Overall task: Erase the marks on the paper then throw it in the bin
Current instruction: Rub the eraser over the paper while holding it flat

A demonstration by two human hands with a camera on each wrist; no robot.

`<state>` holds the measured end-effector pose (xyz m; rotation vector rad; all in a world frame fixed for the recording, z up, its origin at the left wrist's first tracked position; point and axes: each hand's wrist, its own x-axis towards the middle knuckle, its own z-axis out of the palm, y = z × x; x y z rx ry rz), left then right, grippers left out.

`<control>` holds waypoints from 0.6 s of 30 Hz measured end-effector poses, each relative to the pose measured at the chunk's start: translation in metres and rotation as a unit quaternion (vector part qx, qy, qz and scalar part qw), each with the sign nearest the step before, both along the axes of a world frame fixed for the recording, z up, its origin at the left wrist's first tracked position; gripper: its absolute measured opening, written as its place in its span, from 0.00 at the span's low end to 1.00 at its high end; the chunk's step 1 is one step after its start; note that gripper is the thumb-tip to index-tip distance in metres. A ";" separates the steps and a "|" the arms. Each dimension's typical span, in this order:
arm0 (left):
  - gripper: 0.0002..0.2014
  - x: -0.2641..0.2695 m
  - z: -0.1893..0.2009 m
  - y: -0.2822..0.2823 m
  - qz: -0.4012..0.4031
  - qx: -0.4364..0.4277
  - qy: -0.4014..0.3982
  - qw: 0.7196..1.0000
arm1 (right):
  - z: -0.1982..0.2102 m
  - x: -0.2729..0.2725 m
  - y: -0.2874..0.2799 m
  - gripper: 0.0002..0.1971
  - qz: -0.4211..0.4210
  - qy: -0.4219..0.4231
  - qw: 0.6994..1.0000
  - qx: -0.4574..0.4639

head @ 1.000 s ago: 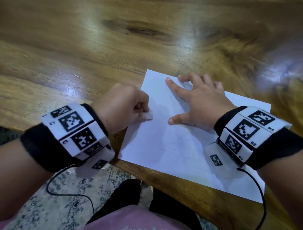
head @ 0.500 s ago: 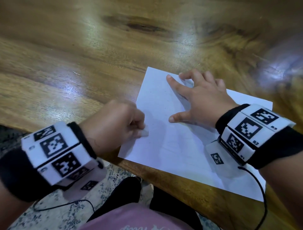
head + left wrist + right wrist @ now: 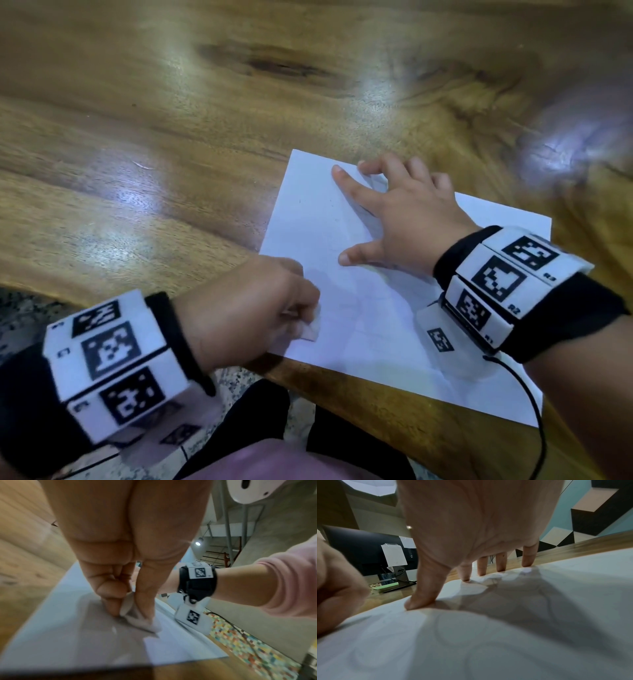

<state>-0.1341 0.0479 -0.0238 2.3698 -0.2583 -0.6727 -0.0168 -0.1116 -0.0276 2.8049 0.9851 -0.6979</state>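
Observation:
A white sheet of paper (image 3: 342, 308) lies at the near edge of the wooden table (image 3: 171, 154), with only faint pencil traces on it. My left hand (image 3: 260, 308) pinches a small white eraser (image 3: 311, 329) and holds it against the sheet's near left corner; the left wrist view shows the eraser (image 3: 137, 618) between thumb and forefinger, touching the paper (image 3: 171, 649). My right hand (image 3: 397, 219) lies spread flat on the sheet, fingers straight, pressing it down. In the right wrist view the fingertips (image 3: 465, 577) press the paper (image 3: 505, 628), which is slightly creased there. No bin is in view.
The sheet's near right corner overhangs the table's front edge (image 3: 394, 401). My legs and a speckled floor (image 3: 20, 308) show below the edge. Bare tabletop stretches to the left and beyond the paper.
My left hand with the eraser has slid towards me, from mid-sheet down to the near left corner. The right hand has stayed pressed on the paper.

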 end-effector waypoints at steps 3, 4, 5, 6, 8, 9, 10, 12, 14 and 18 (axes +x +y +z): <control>0.03 0.024 -0.003 0.004 0.062 0.033 -0.103 0.992 | 0.001 0.000 0.000 0.51 0.002 -0.002 1.000 0.003; 0.04 0.031 -0.003 0.004 0.087 0.041 -0.126 0.987 | 0.001 -0.001 0.000 0.51 0.003 -0.001 1.000 0.002; 0.05 0.033 -0.003 0.004 0.091 0.042 -0.134 0.986 | 0.001 -0.001 0.000 0.51 0.003 -0.001 1.000 0.001; 0.05 0.030 -0.004 0.004 0.070 0.039 -0.130 0.988 | 0.001 0.000 0.000 0.51 0.004 -0.001 1.000 0.001; 0.07 0.018 -0.002 0.002 0.008 0.027 -0.080 0.996 | 0.001 0.000 0.000 0.51 0.004 0.000 1.000 0.005; 0.07 0.012 -0.002 0.002 -0.011 0.029 -0.057 0.998 | 0.001 0.000 0.000 0.51 0.005 0.001 1.000 0.009; 0.06 0.009 -0.001 0.001 -0.021 0.041 -0.045 0.998 | 0.002 0.000 0.000 0.51 0.005 0.002 1.000 0.014; 0.05 0.007 -0.002 0.002 -0.013 0.067 -0.044 0.997 | 0.004 0.001 -0.001 0.52 0.000 0.014 0.999 0.033; 0.06 0.007 -0.001 0.002 -0.001 0.077 -0.043 0.996 | 0.005 0.005 -0.008 0.52 -0.019 0.044 0.996 0.070; 0.06 0.014 0.007 -0.001 0.002 0.084 -0.005 0.996 | 0.003 0.012 -0.021 0.51 -0.054 0.086 0.986 0.134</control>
